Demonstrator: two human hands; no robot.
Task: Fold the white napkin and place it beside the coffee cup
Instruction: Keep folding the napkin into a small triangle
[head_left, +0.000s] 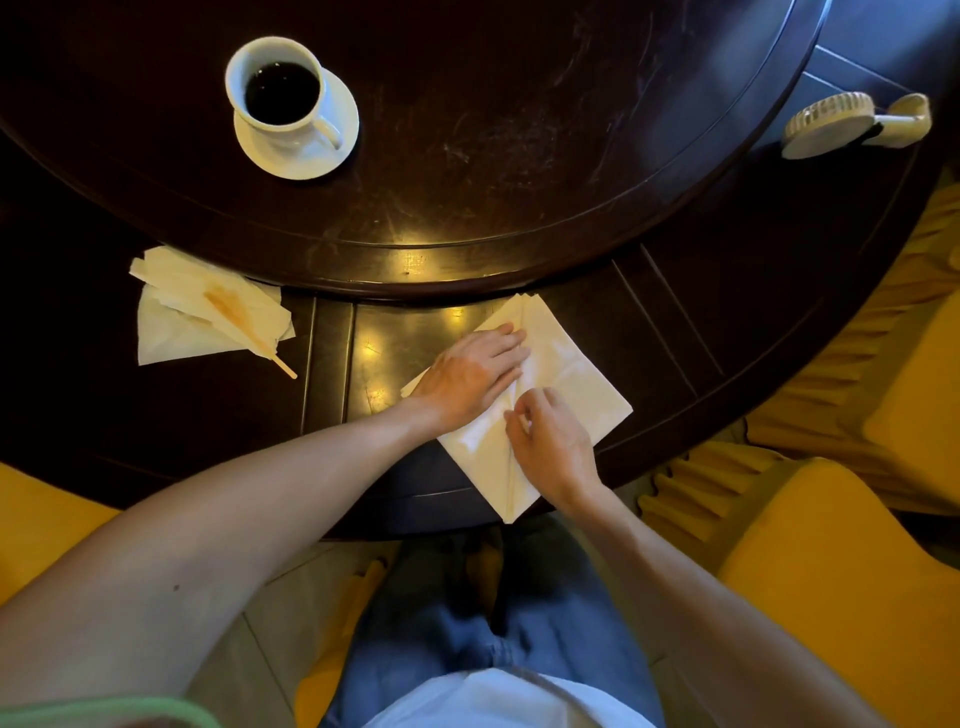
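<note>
Right now, your scene by parts:
Napkin: the white napkin (566, 384) lies on the near rim of the dark round table (519, 156), turned like a diamond, one corner hanging past the table edge toward your lap — a crease runs down its middle.
Left hand: your left hand (475, 376) lies flat on the napkin's left half, fingers straight, pressing it down.
Right hand: your right hand (553, 447) sits on the lower part of the napkin, fingers curled; thumb and fingertips pinch the fabric at the crease.
Coffee cup: the coffee cup (278, 83) stands on its saucer (311, 150) on the raised inner disc — well apart from the napkin, far left.
Other items: a stained crumpled tissue (197, 312) with a wooden stick (283, 364) lies at left; a small handheld fan (852, 124) rests at the far right rim.
Seating: yellow chairs (831, 571) flank you.
</note>
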